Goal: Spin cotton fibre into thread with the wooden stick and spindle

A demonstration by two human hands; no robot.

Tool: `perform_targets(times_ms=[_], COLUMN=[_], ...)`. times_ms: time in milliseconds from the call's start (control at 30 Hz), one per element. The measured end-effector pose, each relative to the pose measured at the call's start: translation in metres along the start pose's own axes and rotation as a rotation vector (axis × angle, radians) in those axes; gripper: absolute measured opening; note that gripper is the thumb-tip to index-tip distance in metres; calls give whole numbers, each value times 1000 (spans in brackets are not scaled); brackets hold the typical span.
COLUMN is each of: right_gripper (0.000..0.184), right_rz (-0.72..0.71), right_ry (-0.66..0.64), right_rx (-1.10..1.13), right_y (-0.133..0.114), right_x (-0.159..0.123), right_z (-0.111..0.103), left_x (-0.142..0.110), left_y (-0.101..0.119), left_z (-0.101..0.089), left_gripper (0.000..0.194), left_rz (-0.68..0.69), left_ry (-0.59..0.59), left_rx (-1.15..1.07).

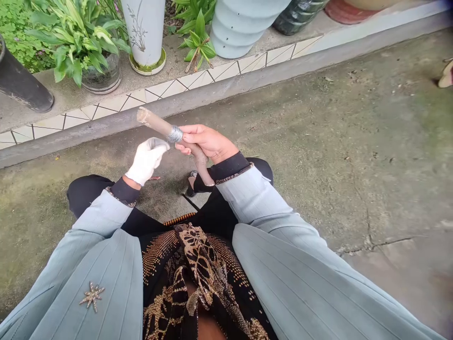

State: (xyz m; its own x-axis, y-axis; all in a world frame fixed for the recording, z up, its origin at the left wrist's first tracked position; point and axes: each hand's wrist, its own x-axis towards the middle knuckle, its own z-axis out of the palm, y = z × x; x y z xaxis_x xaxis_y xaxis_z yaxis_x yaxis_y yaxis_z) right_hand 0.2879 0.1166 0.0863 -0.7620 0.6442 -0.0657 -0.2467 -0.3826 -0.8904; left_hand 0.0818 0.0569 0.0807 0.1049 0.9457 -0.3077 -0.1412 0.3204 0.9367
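Note:
My right hand [208, 140], bare, is closed around a brown wooden handle [157, 123] that slants up to the left. A band of silver wire [174, 134] is wound round the handle just beside my right fingers. My left hand [146, 159], in a white glove, is closed in a loose fist just below the wire band, close to the handle; what it pinches is too small to see. Both hands are held above my knees over the concrete ground.
A tiled ledge [166, 87] runs across the back with a white vase [145, 30], a leafy potted plant [81, 45], a pale ribbed pot [240, 23] and a dark pot [21, 82]. Cracked concrete ground [354, 156] spreads to the right. A foot in a sandal [194, 182] shows below the handle.

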Motion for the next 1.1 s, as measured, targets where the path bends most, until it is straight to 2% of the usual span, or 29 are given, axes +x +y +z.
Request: perform_targets(times_ms=[67,167,333,500,567,667,733,800,867,967,1033,1100], right_gripper=[62,60,57,67,68,53,42,40,42,44,41,34], right_rz=[5,7,-8,-12,-26,-4,59,153,269,464,565,625], right_ry=[49,77,120,113,115,215,332,394,350,164,-33,-304], right_rx=[14,36,41,-27,-101,-402,-783,-1219,-1557,-1824,-1865,-1746], right_y=[0,2,1,0,1,-3,-10,-19,-26,-25,-19,-16], right_x=[-1,1,11,22,28,39,46,52,58,66,69,67], right_z=[-3,-4,2,6,7,8,11,14,17,21,25,30], left_x=[-1,-3,-9,-12,-10,-8,-7,-7,-7,-3,2,8], left_y=[2,3,8,10,12,20,27,32,36,41,46,52], left_z=[-1,-2,-6,-16,-23,-39,-50,-61,-71,-81,-83,-84], left_gripper=[12,7,7,6,9,15,20,26,29,28,27,24], left_rz=[35,127,251,355,392,348,291,261,243,196,186,213], left_ry=[24,127,197,308,317,186,53,-52,-141,-278,-318,-315], left_rx=[39,147,389,459,497,659,782,869,925,958,943,906])
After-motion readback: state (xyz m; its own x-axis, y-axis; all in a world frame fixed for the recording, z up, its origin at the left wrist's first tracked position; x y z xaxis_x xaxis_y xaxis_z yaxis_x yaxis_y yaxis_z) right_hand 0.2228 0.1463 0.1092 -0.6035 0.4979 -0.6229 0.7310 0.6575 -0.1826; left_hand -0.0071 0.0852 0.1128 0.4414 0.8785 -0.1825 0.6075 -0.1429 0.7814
